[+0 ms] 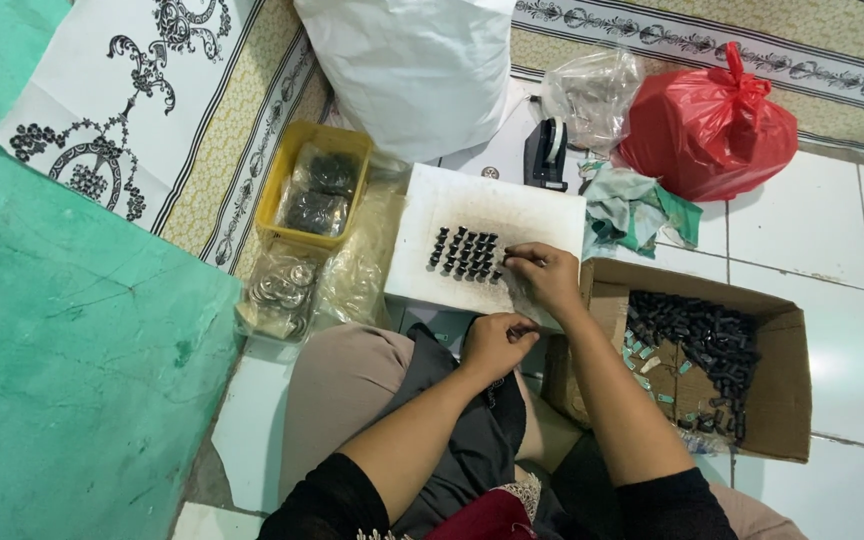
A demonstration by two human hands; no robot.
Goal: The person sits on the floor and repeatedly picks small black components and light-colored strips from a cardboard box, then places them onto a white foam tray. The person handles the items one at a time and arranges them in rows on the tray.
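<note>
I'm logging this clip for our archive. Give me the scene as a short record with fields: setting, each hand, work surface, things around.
setting: person seated on a tiled floor, seen from above
right hand: on the white board, fingertips at the rows of small black parts
left hand: closed, below the board's near edge; contents not visible
right side: open cardboard box with loose black parts
left side: yellow tray with clear bags
behind: white sack, red bag, black tape dispenser
</note>
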